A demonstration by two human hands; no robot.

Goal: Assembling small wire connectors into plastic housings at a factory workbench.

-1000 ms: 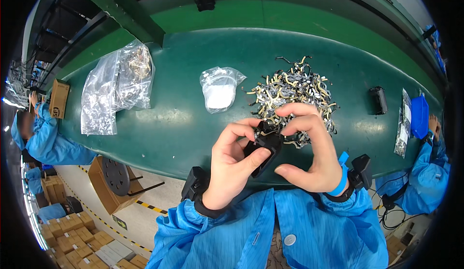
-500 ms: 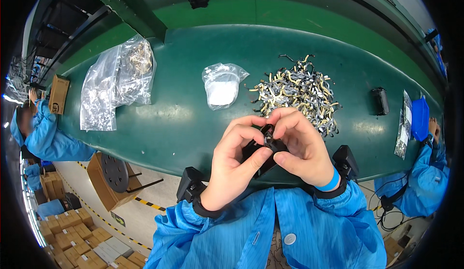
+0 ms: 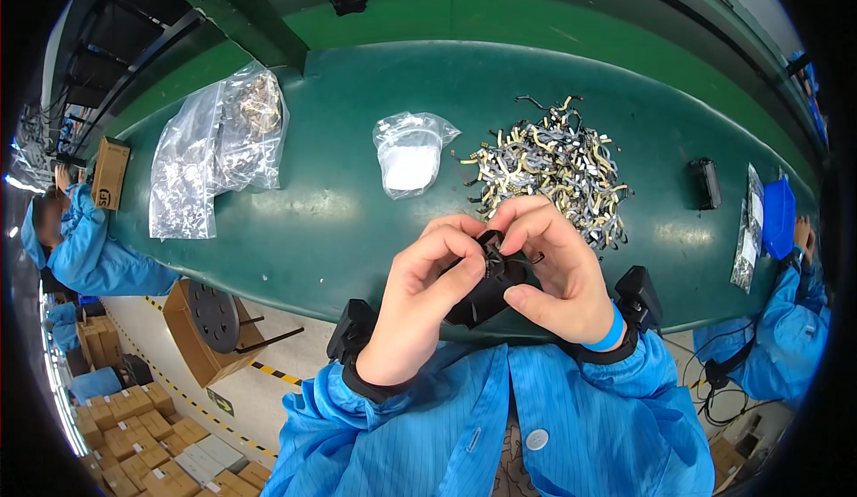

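I'm standing by as the person is working with both bare hands over the near edge of the green worktop [image 3: 330, 149]. The black housing [image 3: 482, 306] is sitting tilted between the hands, in front of the body and just short of the cable pile [image 3: 555, 171]. The left hand [image 3: 415, 287] is gripping the housing, its thumb and fingers closing around the upper end. The right hand [image 3: 564, 283] is curving around the other side, fingertips touching near the top and thumb resting close to the body of the part; whether those fingers are pinching anything I cannot tell. A thin dark wire [image 3: 536, 259] is sticking out beside them.

To my eye, the step in hand is fitting or seating small wiring at the housing's top end. The next move is probably calling for a steady left hold and a fine, light press or tuck from the right fingers, without snagging the wire.

Further off, a second black part [image 3: 704, 185] is lying to the right, and a clear bag [image 3: 409, 158] is resting left of the pile.
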